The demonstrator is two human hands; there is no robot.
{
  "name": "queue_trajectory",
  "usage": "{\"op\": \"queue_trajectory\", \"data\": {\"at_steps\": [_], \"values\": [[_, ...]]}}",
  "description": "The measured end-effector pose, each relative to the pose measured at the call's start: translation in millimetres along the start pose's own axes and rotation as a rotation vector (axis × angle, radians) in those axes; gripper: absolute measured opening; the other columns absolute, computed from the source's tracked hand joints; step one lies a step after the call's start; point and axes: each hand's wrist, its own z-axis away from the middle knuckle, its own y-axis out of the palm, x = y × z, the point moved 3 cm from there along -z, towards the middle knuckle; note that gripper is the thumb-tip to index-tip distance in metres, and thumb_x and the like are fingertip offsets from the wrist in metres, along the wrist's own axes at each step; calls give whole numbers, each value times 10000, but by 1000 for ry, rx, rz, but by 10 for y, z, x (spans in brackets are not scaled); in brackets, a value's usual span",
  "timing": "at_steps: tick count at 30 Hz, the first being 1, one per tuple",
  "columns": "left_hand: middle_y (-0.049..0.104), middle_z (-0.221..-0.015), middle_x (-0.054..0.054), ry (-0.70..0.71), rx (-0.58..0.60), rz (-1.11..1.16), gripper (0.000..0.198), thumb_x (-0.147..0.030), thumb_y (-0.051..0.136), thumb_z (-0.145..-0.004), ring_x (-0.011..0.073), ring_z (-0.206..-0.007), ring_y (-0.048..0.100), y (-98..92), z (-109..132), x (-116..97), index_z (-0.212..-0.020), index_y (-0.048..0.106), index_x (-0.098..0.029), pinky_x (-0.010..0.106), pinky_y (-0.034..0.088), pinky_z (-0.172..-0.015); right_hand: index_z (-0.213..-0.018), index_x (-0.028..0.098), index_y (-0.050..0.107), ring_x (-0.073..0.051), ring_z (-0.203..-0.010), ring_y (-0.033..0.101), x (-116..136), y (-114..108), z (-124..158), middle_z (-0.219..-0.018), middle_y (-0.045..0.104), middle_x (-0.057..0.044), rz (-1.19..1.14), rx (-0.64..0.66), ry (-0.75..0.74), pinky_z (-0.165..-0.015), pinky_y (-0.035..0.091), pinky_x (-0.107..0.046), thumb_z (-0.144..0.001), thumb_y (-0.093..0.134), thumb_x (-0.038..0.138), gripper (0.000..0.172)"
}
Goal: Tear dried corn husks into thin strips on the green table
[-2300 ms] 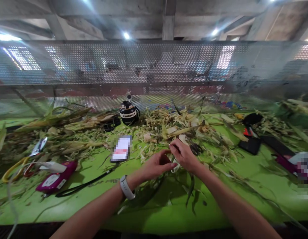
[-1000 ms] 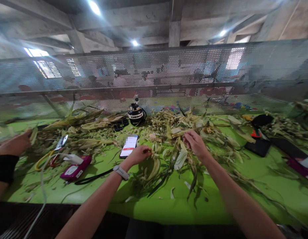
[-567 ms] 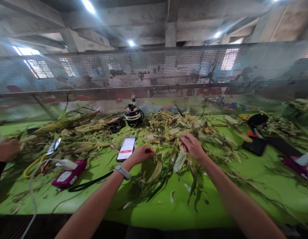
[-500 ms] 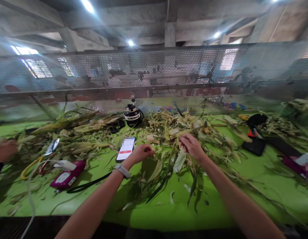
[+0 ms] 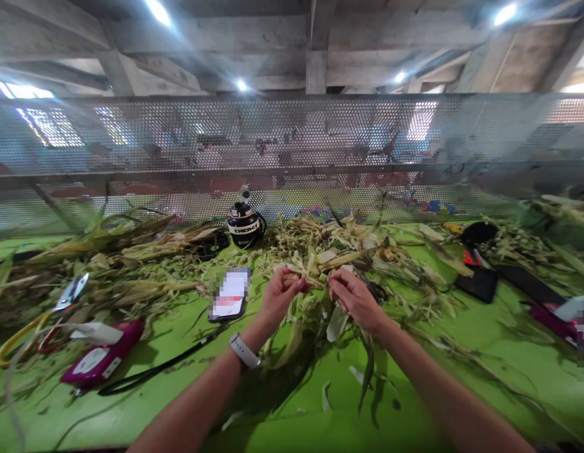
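Over the corn husk pile [image 5: 339, 255] in the middle of the table, my two hands are close together. My left hand [image 5: 278, 299], with a pale watch at the wrist, pinches a thin, pale strip of corn husk [image 5: 313, 282]. My right hand [image 5: 355, 299] is closed in a pinch just to the right of it; what lies between its fingertips is too small to make out. Below the hands, husk leaves [image 5: 336, 324] lie on the green table. A phone [image 5: 231, 294] with a lit screen rests left of my left hand.
A black container [image 5: 244, 226] lettered ENERGY stands behind the phone. At left lie scissors [image 5: 71, 292] with yellow handles and a purple device [image 5: 103, 358] with a cable and strap. More husks [image 5: 126, 258] spread left. A black flat object [image 5: 478, 283] lies right. Behind runs a perforated metal screen [image 5: 292, 135].
My hands have come closer together, and the left now pinches a husk strip near the right. The view has shifted; another person's hand at the far left is out of sight.
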Motion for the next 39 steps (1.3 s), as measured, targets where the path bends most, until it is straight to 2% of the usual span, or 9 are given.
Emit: {"op": "queue_trajectory", "data": {"at_steps": [3, 8, 13, 16, 19, 23, 29, 34, 39], "values": [[711, -789, 19, -12, 65, -66, 617, -433, 655, -739, 182, -824, 650, 56, 47, 48, -1266, 461, -177, 337, 461, -825, -810, 208, 508, -82, -495, 378, 6, 49, 26, -631, 459, 46, 99, 29, -79, -459, 311, -212, -874, 468, 418, 223], [684, -909, 51, 35, 63, -76, 355, -437, 629, -759, 188, -890, 612, 60, 77, 151, -989, 615, -167, 296, 458, -786, -807, 205, 534, -123, -627, 451, -11, 115, 40, -670, 477, 20, 235, 46, -168, -593, 371, -243, -894, 451, 368, 203], [676, -830, 27, 20, 79, 2, 688, -390, 626, -779, 175, -840, 633, 75, 121, 208, -1364, 320, -195, 299, 458, -778, -799, 208, 566, -161, -755, 508, 16, 72, 39, -796, 534, -31, 349, -86, -255, -688, 411, -279, -887, 470, 373, 210], [677, -853, 43, 46, 73, -8, 739, -366, 615, -791, 179, -878, 631, 84, 153, 171, -1405, 248, -180, 300, 449, -802, -801, 209, 591, -194, -916, 524, 14, 22, 28, -971, 553, -77, 376, -153, -287, -763, 431, -309, -868, 500, 391, 214], [673, -844, 42, 77, 63, 3, 762, -356, 598, -802, 175, -860, 627, 88, 169, 137, -1431, 204, -182, 296, 447, -791, -802, 204, 604, -211, -1031, 515, -37, -4, 1, -1076, 561, -85, 367, -113, -262, -871, 415, -343, -855, 520, 396, 216], [653, -775, 10, 84, 72, 43, 809, -366, 632, -780, 159, -779, 609, 83, 158, 158, -1441, 196, -200, 275, 435, -723, -809, 193, 587, -177, -848, 558, -73, 14, -12, -870, 602, -44, 360, 47, -185, -795, 437, -314, -876, 490, 384, 224], [646, -780, 27, -110, 191, 207, 687, -411, 701, -712, 156, -772, 599, 81, 139, 264, -1300, 444, -165, 255, 402, -677, -800, 197, 565, -171, -815, 544, 67, 42, 37, -852, 596, -47, 443, 74, -307, -771, 429, -302, -887, 466, 337, 192], [600, -746, -13, 108, 144, 154, 857, -389, 677, -739, 132, -745, 566, 78, 154, 171, -1433, 215, -193, 261, 403, -722, -805, 197, 576, -157, -740, 531, 60, 17, 8, -773, 591, -15, 428, 84, -212, -700, 422, -277, -852, 505, 368, 192], [562, -734, -15, 174, 168, 30, 783, -372, 605, -793, 123, -701, 530, 107, 172, 134, -1436, 205, -174, 258, 404, -689, -767, 190, 542, -128, -657, 489, -3, 15, -26, -683, 536, 16, 318, 154, -148, -634, 400, -252, -842, 513, 416, 240]]}}
